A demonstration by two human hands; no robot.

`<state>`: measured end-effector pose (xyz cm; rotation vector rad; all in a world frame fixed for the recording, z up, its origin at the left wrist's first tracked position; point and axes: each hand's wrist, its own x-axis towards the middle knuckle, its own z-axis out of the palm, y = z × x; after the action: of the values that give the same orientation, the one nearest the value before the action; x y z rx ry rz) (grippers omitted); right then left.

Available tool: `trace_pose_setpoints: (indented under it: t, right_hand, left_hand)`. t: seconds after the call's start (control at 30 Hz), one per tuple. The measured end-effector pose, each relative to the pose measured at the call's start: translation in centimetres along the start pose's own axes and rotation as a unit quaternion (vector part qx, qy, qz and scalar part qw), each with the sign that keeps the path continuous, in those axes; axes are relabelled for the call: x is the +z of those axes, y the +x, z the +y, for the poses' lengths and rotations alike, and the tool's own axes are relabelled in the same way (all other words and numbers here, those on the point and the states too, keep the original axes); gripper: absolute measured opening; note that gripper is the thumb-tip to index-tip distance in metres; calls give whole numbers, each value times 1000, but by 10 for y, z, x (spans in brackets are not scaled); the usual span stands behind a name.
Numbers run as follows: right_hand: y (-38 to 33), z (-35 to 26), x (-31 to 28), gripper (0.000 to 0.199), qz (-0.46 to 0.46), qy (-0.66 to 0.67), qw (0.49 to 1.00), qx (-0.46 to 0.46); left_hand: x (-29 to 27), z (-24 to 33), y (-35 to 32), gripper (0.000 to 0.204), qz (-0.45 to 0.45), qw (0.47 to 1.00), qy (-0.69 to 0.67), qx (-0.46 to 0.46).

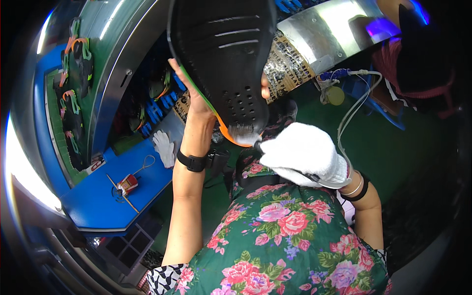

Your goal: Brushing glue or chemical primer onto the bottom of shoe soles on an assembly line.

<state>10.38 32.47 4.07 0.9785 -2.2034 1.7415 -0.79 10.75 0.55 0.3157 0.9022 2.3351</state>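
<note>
My bare left hand point(198, 101) holds a black insole point(226, 64) from behind, fingers showing at both its edges. The insole has slits toward its wide end, small holes lower down, and a green and orange edge. My right hand point(302, 152), in a white knitted glove, is closed round a tool, mostly hidden, with a dark tip. What look like pale, blurred brush bristles point(244, 133) touch the insole's narrow lower end. A thin pale hose point(344, 123) runs down to the gloved hand.
At the left stands a blue table point(98, 206) with a white glove point(163, 147) and a small red item with a stick point(128, 186). Shoe parts hang on a green rack point(81, 64) beyond. A metal machine housing point(334, 29) and a tape-wrapped surface point(287, 66) lie ahead.
</note>
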Motion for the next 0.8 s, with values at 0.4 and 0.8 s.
trace_pose_setpoints:
  t: [0.4, 0.8]
  right_hand:
    - [8, 12, -8, 28, -75, 135, 988, 20]
    - [18, 19, -13, 27, -84, 136, 987, -6]
  left_hand:
    - [-9, 5, -2, 126, 78, 990, -22, -117]
    - [-3, 11, -6, 97, 85, 962, 57, -252]
